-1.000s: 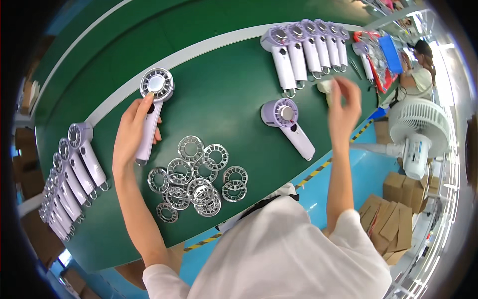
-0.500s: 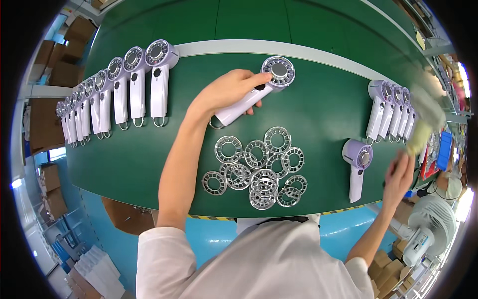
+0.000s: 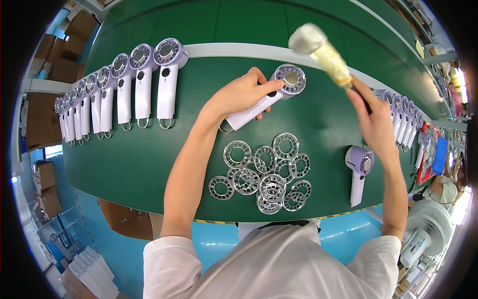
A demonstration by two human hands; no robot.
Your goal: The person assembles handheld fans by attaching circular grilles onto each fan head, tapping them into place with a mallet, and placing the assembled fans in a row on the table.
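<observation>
Head-worn fisheye, downward, rim seemingly blurred

Bare green tabletop [image 3: 326, 172] offers a lane between the heap of slotted chrome rings [image 3: 273, 185] and the lone lavender-and-white handheld fan [image 3: 357, 175] at right. More room lies near left, short of the row of lavender-headed, white-handled fans [image 3: 106, 109]. The left forearm [image 3: 186, 164] bars the way rightward; the white-headed, yellow-necked mallet [image 3: 323, 52] obstructs the air above the far side.

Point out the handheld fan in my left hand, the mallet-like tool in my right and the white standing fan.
Handheld fan [image 3: 254, 110]: head view, on its pale handle.
Mallet-like tool [image 3: 331, 61]: head view, on its yellowish shaft.
White standing fan [image 3: 432, 223]: head view, on its grille.
</observation>
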